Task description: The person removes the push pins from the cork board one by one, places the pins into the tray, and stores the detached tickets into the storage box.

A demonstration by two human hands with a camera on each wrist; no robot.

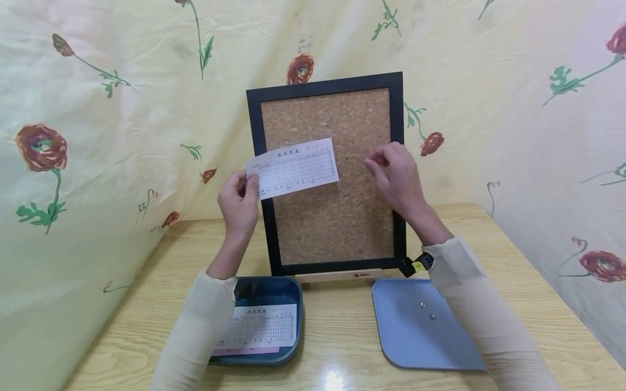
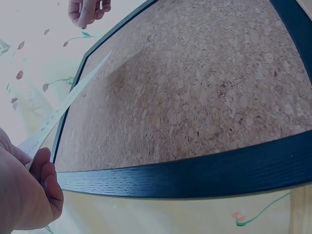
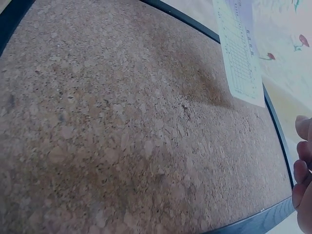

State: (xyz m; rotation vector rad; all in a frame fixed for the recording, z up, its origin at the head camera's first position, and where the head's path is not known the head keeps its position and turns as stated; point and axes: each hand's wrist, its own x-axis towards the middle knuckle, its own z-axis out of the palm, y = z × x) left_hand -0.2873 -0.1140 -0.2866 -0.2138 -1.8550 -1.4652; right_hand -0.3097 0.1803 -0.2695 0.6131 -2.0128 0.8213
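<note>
My left hand (image 1: 238, 203) pinches the left end of a white printed receipt slip (image 1: 298, 167), thumb in front. The slip extends across the left half of a black-framed cork board (image 1: 337, 228). Seen edge-on in the left wrist view, the slip (image 2: 66, 105) slants away from the cork. My right hand (image 1: 397, 176) is raised before the board's right side, thumb and forefinger tips together. A tiny dark pin-like tip (image 2: 83, 28) shows at those fingertips in the left wrist view; its exact kind is too small to make out.
A dark blue tray (image 1: 297, 336) at front left holds more slips (image 1: 266, 326), white over pink. At front right, a light blue tray (image 1: 401, 347) bears two small metallic pins (image 1: 423, 305), partly under my right sleeve. The board stands on a wooden ledge (image 1: 337, 277), floral cloth (image 1: 146, 108) behind.
</note>
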